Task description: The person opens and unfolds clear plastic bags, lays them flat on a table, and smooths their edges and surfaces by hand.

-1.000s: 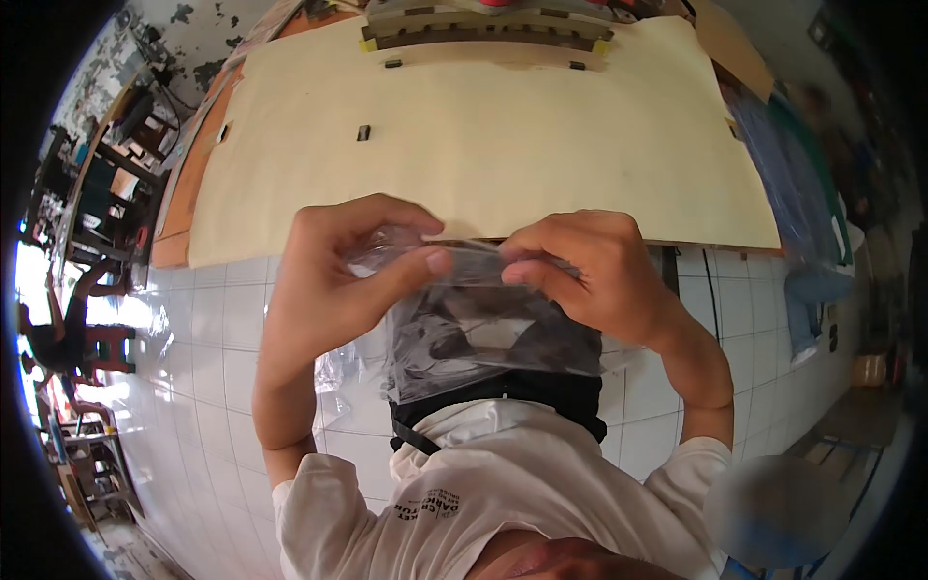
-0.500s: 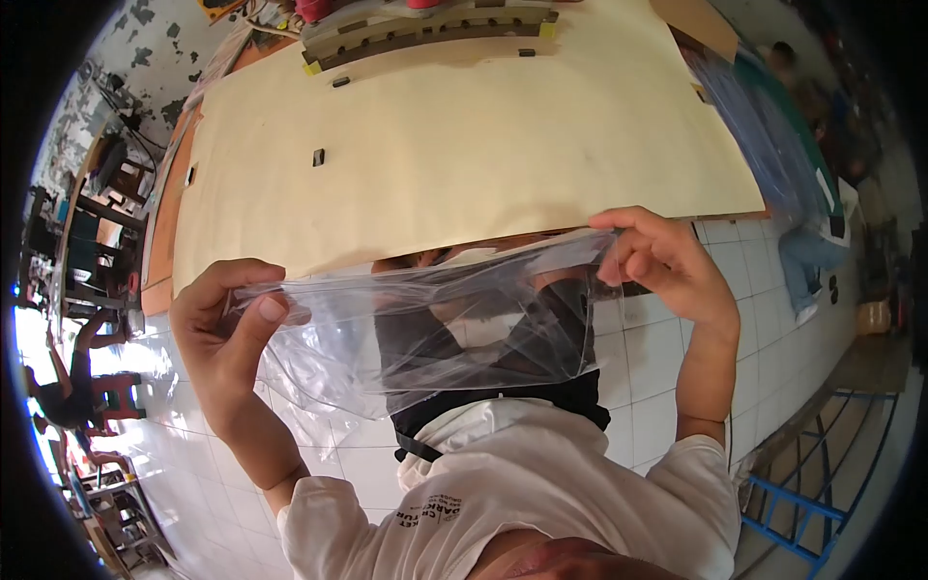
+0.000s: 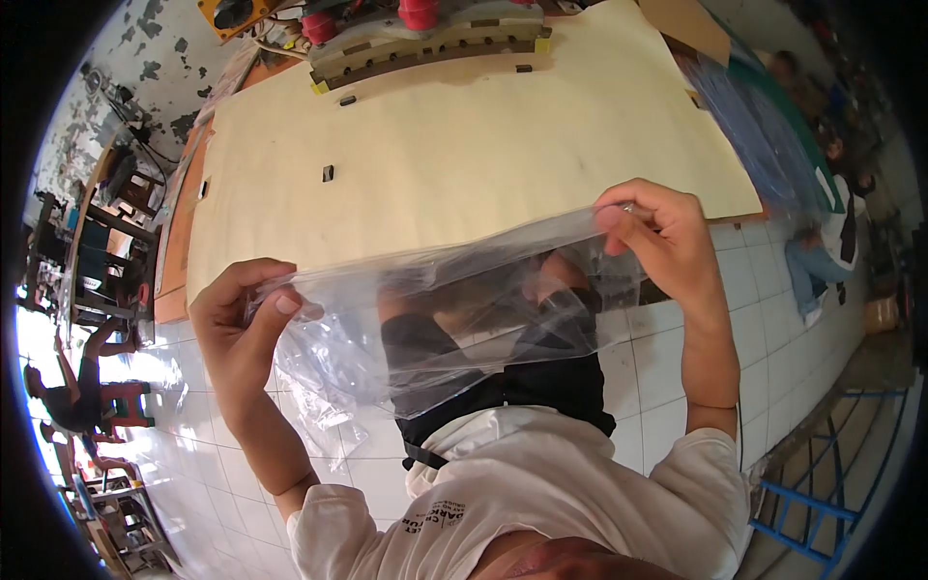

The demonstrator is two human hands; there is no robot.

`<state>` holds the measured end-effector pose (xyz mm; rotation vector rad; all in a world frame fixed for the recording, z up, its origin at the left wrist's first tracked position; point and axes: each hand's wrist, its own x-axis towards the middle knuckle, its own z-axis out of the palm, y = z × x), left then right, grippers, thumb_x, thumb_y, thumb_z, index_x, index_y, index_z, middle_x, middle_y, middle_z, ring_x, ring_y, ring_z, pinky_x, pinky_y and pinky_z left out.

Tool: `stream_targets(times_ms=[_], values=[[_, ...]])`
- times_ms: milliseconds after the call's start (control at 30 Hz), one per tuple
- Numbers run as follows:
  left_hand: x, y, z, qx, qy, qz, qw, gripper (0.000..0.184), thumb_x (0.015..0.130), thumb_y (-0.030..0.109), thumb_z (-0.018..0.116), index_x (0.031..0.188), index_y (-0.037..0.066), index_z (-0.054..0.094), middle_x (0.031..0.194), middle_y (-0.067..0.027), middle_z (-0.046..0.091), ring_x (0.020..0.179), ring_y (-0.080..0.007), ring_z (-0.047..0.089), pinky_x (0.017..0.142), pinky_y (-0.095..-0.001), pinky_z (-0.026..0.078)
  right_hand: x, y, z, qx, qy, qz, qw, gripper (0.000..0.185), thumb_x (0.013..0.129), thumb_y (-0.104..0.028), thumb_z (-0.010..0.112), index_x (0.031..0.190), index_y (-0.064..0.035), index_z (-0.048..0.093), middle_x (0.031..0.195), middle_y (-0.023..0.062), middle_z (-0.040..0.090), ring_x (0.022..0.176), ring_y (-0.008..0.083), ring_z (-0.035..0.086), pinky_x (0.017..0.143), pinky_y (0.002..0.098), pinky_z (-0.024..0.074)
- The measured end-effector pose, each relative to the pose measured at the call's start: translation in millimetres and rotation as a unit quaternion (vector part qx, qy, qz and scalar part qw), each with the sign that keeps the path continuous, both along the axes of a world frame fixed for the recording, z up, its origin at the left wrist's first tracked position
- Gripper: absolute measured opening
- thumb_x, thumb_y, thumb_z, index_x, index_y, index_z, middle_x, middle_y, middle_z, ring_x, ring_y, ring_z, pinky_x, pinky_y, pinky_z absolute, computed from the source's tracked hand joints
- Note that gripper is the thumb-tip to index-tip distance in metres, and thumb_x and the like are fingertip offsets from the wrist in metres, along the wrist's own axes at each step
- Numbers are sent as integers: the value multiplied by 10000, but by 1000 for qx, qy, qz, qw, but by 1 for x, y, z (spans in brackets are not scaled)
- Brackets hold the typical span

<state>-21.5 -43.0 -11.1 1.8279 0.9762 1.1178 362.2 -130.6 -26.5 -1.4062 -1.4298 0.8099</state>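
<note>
A clear plastic sheet (image 3: 493,266) hangs stretched between my two hands, above my lap at the table's near edge. My left hand (image 3: 242,314) pinches its left end between thumb and fingers. At the other end, my right hand (image 3: 662,242) grips the upper corner, held a bit higher than the left. The sheet's lower part droops in wrinkled folds, and my dark shorts show through it. Whether it is a bag or a single layer I cannot tell.
Ahead lies a table covered in cream-coloured paper (image 3: 464,155). A curved sealing-type bar (image 3: 435,63) with red knobs stands at its back. Small black blocks (image 3: 328,174) sit on the paper. Bluish plastic sheeting (image 3: 744,135) lies at right. Other people are at both sides; a blue metal frame (image 3: 802,522) stands lower right.
My right hand has risen slightly and closed more fully on the sheet's corner. The sheet's right side has lifted with it. My view has shifted a little.
</note>
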Motion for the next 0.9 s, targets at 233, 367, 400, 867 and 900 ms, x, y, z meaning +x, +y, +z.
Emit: stream_targets(times_ms=[233,367,400,867,900], values=[[15,27,-8,8,-23,-45,999,235,917,121,718,1017,-85,667,761,-60,647,655,-104,611,608,-234,507,26,14,15,258,-250,-66,931,173,901,-157,732,941,10,704,917,58,681,864,117,618,797,249,486],[30,41,-8,-6,-46,-45,998,266,944,174,704,1008,-82,666,722,-49,621,628,-97,600,570,-236,496,36,34,19,89,9,-35,995,258,961,-229,674,1024,20,690,1118,104,652,1021,159,615,881,297,493],[32,44,-8,1,-42,-30,999,282,964,217,678,993,-63,669,709,-32,595,597,-90,568,555,-232,470,37,38,19,89,29,-36,995,339,992,-293,637,1107,24,674,1188,118,635,1079,167,606,915,309,489],[4,88,-42,-148,-174,8,974,263,1017,286,596,975,34,658,788,16,612,568,-52,559,500,-226,468,35,20,-45,59,23,172,983,360,951,-282,691,1135,20,621,1081,101,668,999,158,635,903,317,501],[4,89,-43,-157,-180,11,971,250,1017,281,595,974,44,660,802,22,618,577,-44,561,507,-219,467,34,21,-44,4,55,142,988,245,945,-200,701,1038,22,650,989,87,687,951,145,646,877,302,509]])
